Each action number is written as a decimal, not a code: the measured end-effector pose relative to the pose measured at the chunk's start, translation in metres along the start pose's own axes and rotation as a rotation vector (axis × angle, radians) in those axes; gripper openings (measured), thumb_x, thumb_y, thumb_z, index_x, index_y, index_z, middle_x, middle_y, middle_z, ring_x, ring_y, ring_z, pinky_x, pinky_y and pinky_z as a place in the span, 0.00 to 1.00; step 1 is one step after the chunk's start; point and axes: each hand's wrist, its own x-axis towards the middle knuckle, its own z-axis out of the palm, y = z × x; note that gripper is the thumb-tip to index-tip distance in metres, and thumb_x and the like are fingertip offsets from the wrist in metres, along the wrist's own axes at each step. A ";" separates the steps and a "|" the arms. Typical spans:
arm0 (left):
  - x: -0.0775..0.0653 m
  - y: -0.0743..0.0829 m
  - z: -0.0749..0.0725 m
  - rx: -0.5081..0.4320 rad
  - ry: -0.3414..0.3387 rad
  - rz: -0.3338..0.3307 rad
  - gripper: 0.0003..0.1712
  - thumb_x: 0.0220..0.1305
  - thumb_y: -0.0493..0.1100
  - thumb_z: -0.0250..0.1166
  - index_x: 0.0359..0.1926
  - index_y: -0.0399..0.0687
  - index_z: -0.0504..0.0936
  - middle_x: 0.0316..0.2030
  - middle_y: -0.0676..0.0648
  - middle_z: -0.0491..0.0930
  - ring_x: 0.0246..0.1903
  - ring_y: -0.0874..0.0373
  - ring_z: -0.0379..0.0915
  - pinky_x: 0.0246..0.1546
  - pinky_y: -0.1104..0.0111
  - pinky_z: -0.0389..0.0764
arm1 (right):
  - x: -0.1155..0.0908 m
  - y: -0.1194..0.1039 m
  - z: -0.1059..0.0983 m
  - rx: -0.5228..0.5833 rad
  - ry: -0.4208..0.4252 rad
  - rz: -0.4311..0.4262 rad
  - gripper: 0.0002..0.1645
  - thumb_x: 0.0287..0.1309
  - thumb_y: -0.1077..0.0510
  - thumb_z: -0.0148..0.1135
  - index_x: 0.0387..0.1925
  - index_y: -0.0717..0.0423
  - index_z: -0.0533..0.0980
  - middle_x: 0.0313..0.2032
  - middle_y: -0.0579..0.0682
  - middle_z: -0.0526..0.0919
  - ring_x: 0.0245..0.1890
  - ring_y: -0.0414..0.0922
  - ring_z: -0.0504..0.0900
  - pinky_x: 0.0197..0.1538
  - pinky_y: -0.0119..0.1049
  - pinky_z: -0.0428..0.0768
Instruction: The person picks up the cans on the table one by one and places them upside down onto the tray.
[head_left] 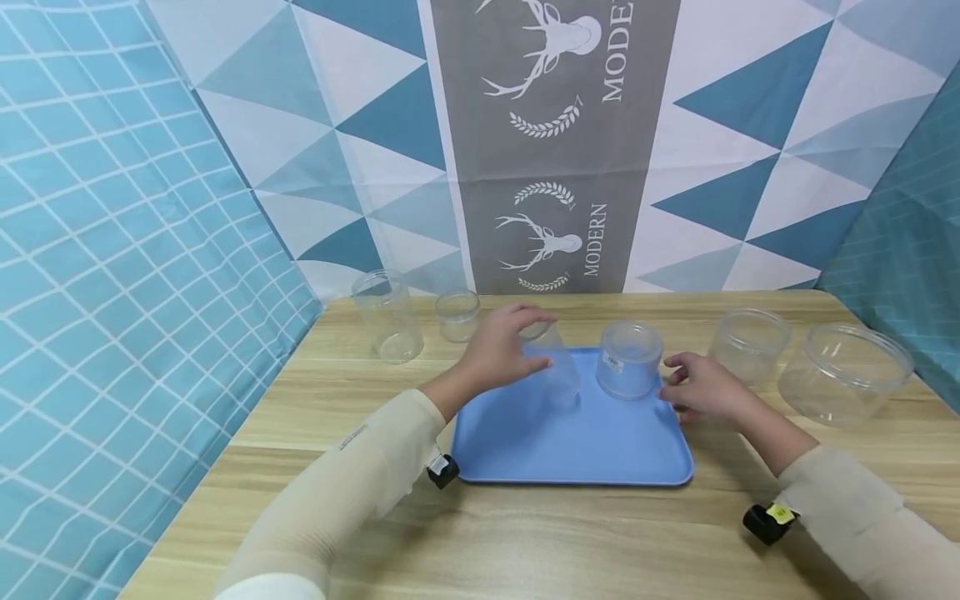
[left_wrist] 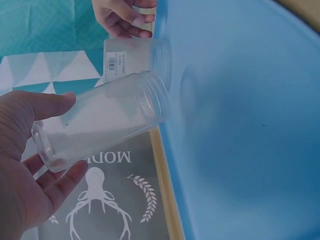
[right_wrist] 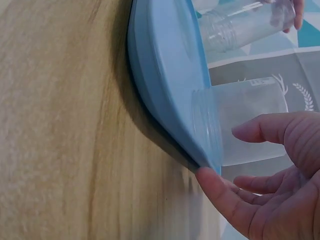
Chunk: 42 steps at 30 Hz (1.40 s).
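My left hand (head_left: 502, 348) grips a tall clear plastic jar (left_wrist: 100, 117) by its base, thumb on one side and fingers on the other. The jar is upside down and leans a little, its threaded mouth close over the blue tray (head_left: 573, 454). Beside it, a shorter clear jar (head_left: 632, 362) with a barcode label stands mouth down at the tray's back right. My right hand (head_left: 705, 387) is just right of that jar, fingers spread and loosely bent. One fingertip (right_wrist: 209, 181) is right at the tray's rim, while the thumb overlaps the short jar in the right wrist view.
Behind the tray on the left stand a tall clear jar (head_left: 393, 325) and a small one (head_left: 457, 317). To the right of the tray are a medium clear jar (head_left: 750, 337) and a wide one (head_left: 843, 379). Patterned cloth (head_left: 551, 167) hangs along the wooden table's (head_left: 570, 542) back.
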 end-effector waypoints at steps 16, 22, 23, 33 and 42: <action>0.035 0.011 0.010 0.107 -0.069 0.018 0.33 0.47 0.47 0.78 0.57 0.53 0.81 0.53 0.52 0.79 0.57 0.57 0.70 0.61 0.66 0.69 | 0.009 0.004 0.007 -0.072 -0.011 0.013 0.40 0.47 0.68 0.66 0.59 0.82 0.59 0.36 0.62 0.72 0.23 0.46 0.78 0.23 0.42 0.84; 0.042 0.014 0.016 0.136 -0.127 -0.016 0.32 0.49 0.47 0.77 0.58 0.55 0.80 0.54 0.53 0.78 0.58 0.57 0.69 0.61 0.67 0.68 | 0.008 0.003 0.008 -0.087 -0.006 0.030 0.38 0.46 0.72 0.65 0.59 0.80 0.61 0.33 0.59 0.72 0.23 0.45 0.78 0.24 0.41 0.84; 0.043 0.014 0.016 0.140 -0.132 -0.017 0.32 0.49 0.47 0.77 0.58 0.55 0.80 0.54 0.53 0.77 0.57 0.57 0.69 0.61 0.67 0.68 | 0.008 0.003 0.008 -0.088 -0.007 0.035 0.38 0.46 0.72 0.65 0.59 0.80 0.61 0.33 0.59 0.72 0.24 0.46 0.78 0.24 0.41 0.84; 0.048 0.017 0.025 0.198 -0.188 -0.018 0.31 0.49 0.47 0.77 0.58 0.57 0.80 0.55 0.53 0.77 0.57 0.57 0.68 0.57 0.66 0.72 | 0.008 0.004 0.009 -0.115 -0.005 0.029 0.37 0.46 0.74 0.64 0.59 0.80 0.61 0.32 0.58 0.72 0.24 0.45 0.77 0.24 0.40 0.83; 0.049 0.022 0.033 0.234 -0.211 -0.012 0.32 0.48 0.46 0.78 0.57 0.58 0.81 0.56 0.52 0.76 0.57 0.56 0.68 0.53 0.66 0.74 | 0.010 0.005 0.009 -0.123 -0.010 0.028 0.37 0.46 0.74 0.63 0.59 0.80 0.61 0.32 0.58 0.71 0.24 0.46 0.77 0.23 0.40 0.83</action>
